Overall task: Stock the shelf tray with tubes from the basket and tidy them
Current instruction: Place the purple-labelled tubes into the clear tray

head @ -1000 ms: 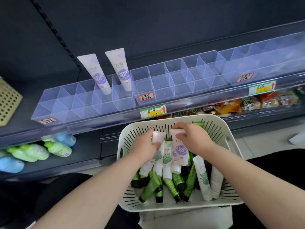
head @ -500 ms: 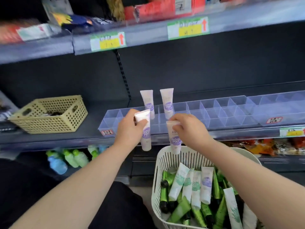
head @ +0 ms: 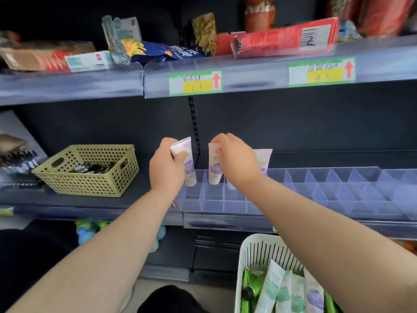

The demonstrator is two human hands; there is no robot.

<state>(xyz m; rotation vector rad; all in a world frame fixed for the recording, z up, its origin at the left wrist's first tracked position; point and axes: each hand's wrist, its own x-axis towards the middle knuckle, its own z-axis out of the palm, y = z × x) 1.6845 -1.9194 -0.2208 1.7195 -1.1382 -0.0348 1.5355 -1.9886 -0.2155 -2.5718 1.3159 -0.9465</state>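
Mid-frame, two purple-labelled tubes stand cap-down at the clear divided tray (head: pixel 316 195): the left hand (head: pixel 167 168) grips one (head: pixel 188 164), the right hand (head: pixel 234 159) pinches the other (head: pixel 214 168). The white basket (head: pixel 259 251) sits lower right, a tan basket (head: pixel 90 170) at left.

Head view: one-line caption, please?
Left hand and right hand each lower a purple-labelled tube into the clear shelf tray.

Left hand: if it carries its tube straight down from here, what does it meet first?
Probably the clear shelf tray: the left hand holds a purple-label tube cap-down over its left-end compartments. Depth is unclear.
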